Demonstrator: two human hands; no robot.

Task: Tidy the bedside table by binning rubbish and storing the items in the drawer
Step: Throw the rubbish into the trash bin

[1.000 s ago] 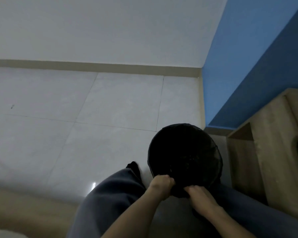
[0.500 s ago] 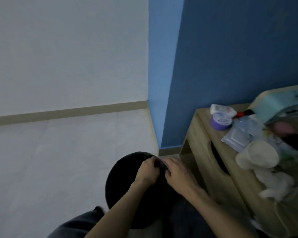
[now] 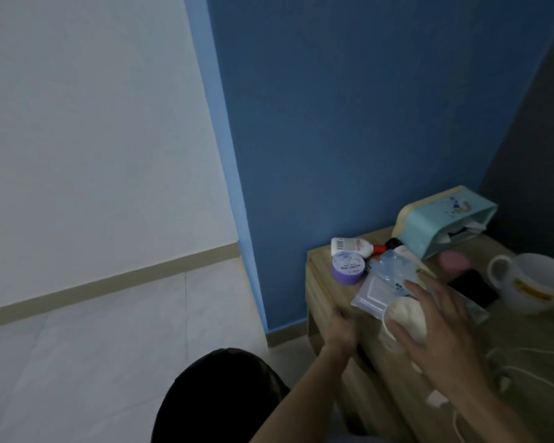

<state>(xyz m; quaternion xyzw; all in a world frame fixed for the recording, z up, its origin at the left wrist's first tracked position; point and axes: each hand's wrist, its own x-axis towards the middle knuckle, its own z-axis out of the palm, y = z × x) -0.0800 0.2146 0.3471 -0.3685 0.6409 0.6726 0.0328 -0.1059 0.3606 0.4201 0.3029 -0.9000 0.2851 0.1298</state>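
Moved since 0.5 s ago: both my hands are off the bin [image 3: 224, 398] rim. L hand [image 3: 341, 330] is now at the bedside table [image 3: 320, 260] front-left edge, R hand [image 3: 442, 334] over the table top.
Hidden/cut off: bin's near part runs out of shot at bottom. R palm covers part of a pale round lump [image 3: 403, 310]; can't tell what it is. Drawer [image 3: 378, 378] front is partly behind my L wrist. Pink thing [image 3: 453, 262] is blurred.
L hand pose: back to camera, fingers curled at table edge; can't tell whether they grip it.
R hand pose: fingers straight & spread, gripping nothing; lies over lump, contact unclear.
Writing: purple jar [image 3: 348, 268] lid has print, too blurred to read. Mug [image 3: 538, 282] has a yellow mark, unreadable. Clear packet [image 3: 381, 282] has dark characters, unreadable.
Task items' place: all on table top. Jar is near front-left corner, white bottle [image 3: 352, 246] w/ red cap lies just behind it, packet is beside jar. Tissue box [image 3: 442, 222] is at back by blue wall, black phone [image 3: 474, 287] between packet & mug, white cable [image 3: 509, 362] at near end. Bin is on floor, left of table.
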